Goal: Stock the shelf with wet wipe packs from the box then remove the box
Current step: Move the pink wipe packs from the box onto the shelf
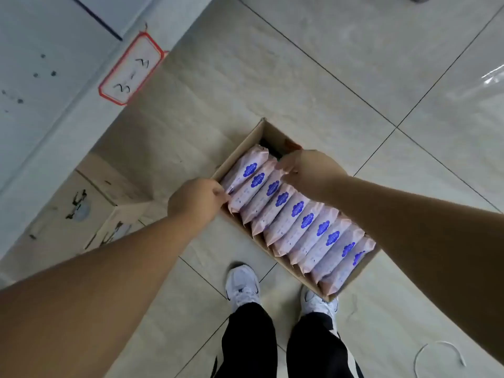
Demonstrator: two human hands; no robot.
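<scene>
Our two bare forearms filled the lower corners of the view, reaching down over the tiled floor (341,64). Below us the open cardboard box (275,133) sat on the tiles, its near end touching the toe of our right white sneaker (317,301), with the left sneaker (242,285) just beside it. Pink wet wipe packs (297,214) with blue labels stood on edge in one tight row along the box. Our left hand (195,200) had its fingers pinched together on the ends of the packs at the far end of the row. Our right hand (305,166) curled over the opposite ends of those packs; whether it gripped them we could not tell. Near the left edge, a red-bordered label (131,69) hung by the shelf (41,64).
</scene>
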